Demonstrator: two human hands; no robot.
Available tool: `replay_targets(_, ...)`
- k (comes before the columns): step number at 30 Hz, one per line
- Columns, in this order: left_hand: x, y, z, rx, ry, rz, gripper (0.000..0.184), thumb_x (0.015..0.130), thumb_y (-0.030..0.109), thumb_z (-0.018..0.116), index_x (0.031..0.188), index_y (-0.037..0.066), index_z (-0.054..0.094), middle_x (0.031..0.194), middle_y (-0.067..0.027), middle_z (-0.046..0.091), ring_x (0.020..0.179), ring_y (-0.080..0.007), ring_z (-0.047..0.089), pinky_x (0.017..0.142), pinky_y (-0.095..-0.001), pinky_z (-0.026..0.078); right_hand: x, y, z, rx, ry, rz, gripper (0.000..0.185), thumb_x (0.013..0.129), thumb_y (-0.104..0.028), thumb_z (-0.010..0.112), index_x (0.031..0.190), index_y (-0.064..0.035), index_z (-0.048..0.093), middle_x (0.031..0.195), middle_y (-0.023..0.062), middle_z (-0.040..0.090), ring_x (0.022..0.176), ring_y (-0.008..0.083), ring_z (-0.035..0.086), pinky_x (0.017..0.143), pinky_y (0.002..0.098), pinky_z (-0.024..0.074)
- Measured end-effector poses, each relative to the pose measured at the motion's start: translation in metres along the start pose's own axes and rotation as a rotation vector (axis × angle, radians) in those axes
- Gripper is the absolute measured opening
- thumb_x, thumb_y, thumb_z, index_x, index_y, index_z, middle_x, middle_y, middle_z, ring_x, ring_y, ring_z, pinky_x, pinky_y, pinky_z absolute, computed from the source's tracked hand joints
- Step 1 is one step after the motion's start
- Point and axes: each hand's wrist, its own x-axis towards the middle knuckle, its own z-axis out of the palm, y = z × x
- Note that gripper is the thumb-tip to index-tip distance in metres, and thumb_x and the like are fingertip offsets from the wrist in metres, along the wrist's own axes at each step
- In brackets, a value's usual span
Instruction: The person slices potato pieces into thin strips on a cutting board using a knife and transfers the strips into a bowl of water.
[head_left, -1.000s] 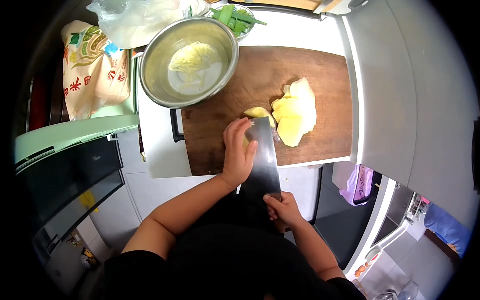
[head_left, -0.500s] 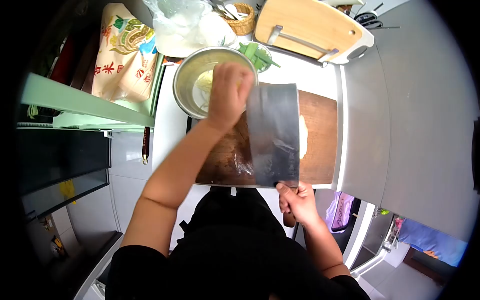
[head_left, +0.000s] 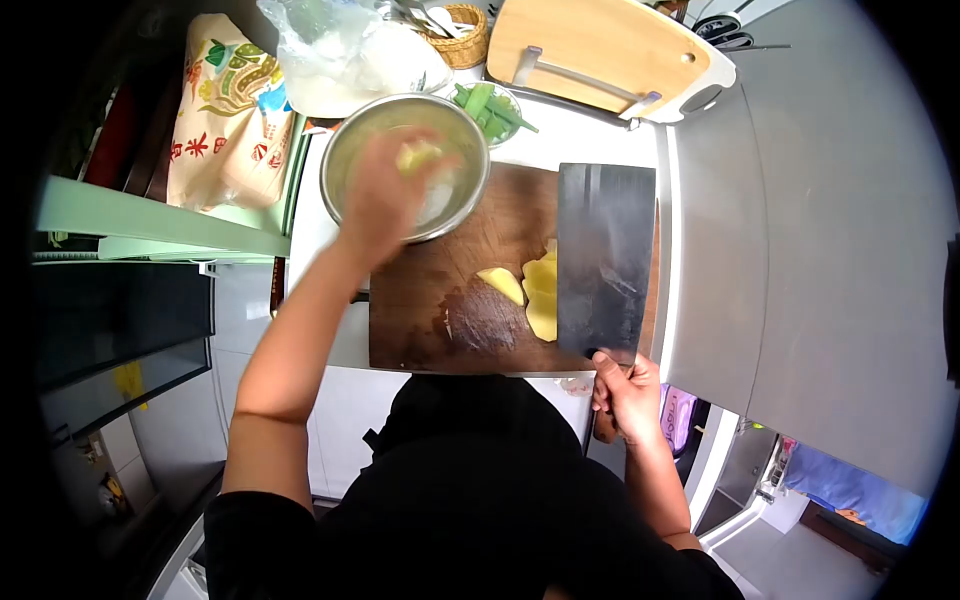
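In my right hand (head_left: 625, 395), closed round its handle, is a wide dark cleaver (head_left: 607, 265). The blade lies broadside over the right part of the brown wooden cutting board (head_left: 420, 320). Yellow slices (head_left: 541, 295), which look like potato, show at the blade's left edge and are partly hidden by it. A smaller yellow wedge (head_left: 500, 284) rests just left of them. My left hand (head_left: 388, 190) is over the metal pot (head_left: 478, 180), its fingers smeared by motion. Something pale yellow (head_left: 418, 155) shows among those fingers; whether they grip it is unclear.
Behind the pot are a plastic bag (head_left: 350, 65), a plate of cut green pieces (head_left: 490, 112) and a wicker basket (head_left: 462, 45) of utensils. A light cutting board (head_left: 600, 55) leans at the back. A printed rice bag (head_left: 225, 120) stands on the green shelf at left.
My left hand has moved left and is now over the inside of the pot. The cleaver has shifted right in my right hand, uncovering the yellow slices and the wedge.
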Motion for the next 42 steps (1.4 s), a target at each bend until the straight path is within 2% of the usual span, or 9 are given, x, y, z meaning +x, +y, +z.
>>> replay_targets(2, -0.028, 0.034, 0.002, -0.095, -0.252, 0.423, 0.022, 0.075, 0.009, 0.065, 0.097, 0.009, 0.066, 0.105, -0.0070, 0.057, 0.099, -0.0228, 0.053, 0.081, -0.0337, 0.044, 0.001, 0.003, -0.006, 0.029, 0.014, 0.021, 0.011, 0.090, -0.010, 0.061, 0.090, 0.0010, 0.063, 0.050, 0.0007, 0.047, 0.039, 0.0075, 0.042, 0.038, 0.0238, 0.0372)
replay_targets(4, -0.075, 0.037, 0.042, -0.212, -0.569, 0.294, 0.025, 0.073, 0.012, 0.067, 0.098, 0.010, 0.065, 0.110, -0.0049, 0.055, 0.102, -0.0218, 0.051, 0.083, -0.0346, 0.043, 0.005, 0.005, -0.008, 0.022, 0.001, 0.049, 0.011, 0.090, -0.009, 0.061, 0.090, 0.0012, 0.063, 0.050, 0.0010, 0.048, 0.039, 0.0075, 0.042, 0.037, 0.0237, 0.0374)
replay_targets(10, -0.092, 0.044, 0.080, -0.057, -0.719, 0.151, 0.037, 0.067, 0.018, 0.072, 0.102, 0.013, 0.061, 0.101, -0.0006, 0.055, 0.098, -0.0209, 0.050, 0.082, -0.0341, 0.042, 0.007, 0.019, -0.013, 0.000, -0.035, 0.068, 0.011, 0.090, -0.010, 0.062, 0.088, 0.0006, 0.063, 0.051, 0.0010, 0.049, 0.040, 0.0069, 0.043, 0.038, 0.0233, 0.0373)
replay_targets(14, -0.092, 0.031, 0.057, -0.163, -0.906, 0.249, 0.025, 0.070, 0.013, 0.069, 0.094, 0.012, 0.064, 0.099, -0.0022, 0.056, 0.097, -0.0226, 0.053, 0.084, -0.0363, 0.044, 0.002, 0.029, -0.019, -0.108, -0.066, 0.100, 0.011, 0.089, -0.011, 0.062, 0.090, -0.0005, 0.064, 0.051, 0.0003, 0.049, 0.042, 0.0070, 0.045, 0.040, 0.0235, 0.0381)
replay_targets(15, -0.101, 0.027, 0.051, -0.165, -0.913, 0.249, 0.025, 0.070, 0.013, 0.069, 0.094, 0.012, 0.064, 0.099, -0.0022, 0.056, 0.097, -0.0226, 0.053, 0.084, -0.0363, 0.044, 0.000, 0.032, -0.021, -0.197, -0.084, 0.092, 0.011, 0.089, -0.011, 0.062, 0.093, -0.0009, 0.065, 0.051, 0.0015, 0.048, 0.042, 0.0078, 0.046, 0.041, 0.0249, 0.0389)
replay_targets(16, -0.116, 0.026, 0.042, -0.219, -0.723, 0.256, 0.024, 0.071, 0.011, 0.067, 0.095, 0.011, 0.064, 0.100, -0.0031, 0.057, 0.096, -0.0232, 0.055, 0.083, -0.0364, 0.046, 0.000, 0.035, -0.021, -0.192, -0.082, 0.099, 0.011, 0.089, -0.011, 0.062, 0.093, -0.0009, 0.065, 0.051, 0.0015, 0.048, 0.042, 0.0078, 0.046, 0.041, 0.0249, 0.0389)
replay_targets(18, -0.137, 0.028, 0.035, -0.276, -0.554, 0.254, 0.024, 0.071, 0.009, 0.066, 0.095, 0.011, 0.065, 0.100, -0.0040, 0.058, 0.095, -0.0239, 0.056, 0.082, -0.0365, 0.047, -0.001, 0.044, -0.017, -0.702, -0.164, -0.141, 0.019, 0.086, -0.009, 0.062, 0.104, -0.0044, 0.065, 0.052, 0.0082, 0.050, 0.045, 0.0136, 0.051, 0.046, 0.0303, 0.0424)
replay_targets(21, -0.149, 0.035, 0.039, -0.107, -0.379, 0.232, 0.026, 0.071, 0.007, 0.060, 0.097, 0.010, 0.064, 0.098, -0.0050, 0.057, 0.091, -0.0233, 0.057, 0.075, -0.0316, 0.051, 0.001, 0.054, -0.004, -0.780, -0.145, -0.181, 0.029, 0.081, -0.006, 0.062, 0.110, -0.0059, 0.064, 0.062, 0.0184, 0.057, 0.052, 0.0298, 0.057, 0.053, 0.0356, 0.0454)
replay_targets(42, -0.153, 0.050, 0.048, -0.195, -0.408, 0.143, 0.021, 0.069, 0.009, 0.059, 0.088, 0.006, 0.066, 0.094, -0.0038, 0.059, 0.096, -0.0251, 0.054, 0.074, -0.0309, 0.052, 0.006, 0.046, 0.010, -1.070, -0.232, -0.225, 0.040, 0.076, -0.007, 0.063, 0.116, -0.0086, 0.060, 0.071, 0.0176, 0.063, 0.062, 0.0348, 0.062, 0.058, 0.0429, 0.0501)
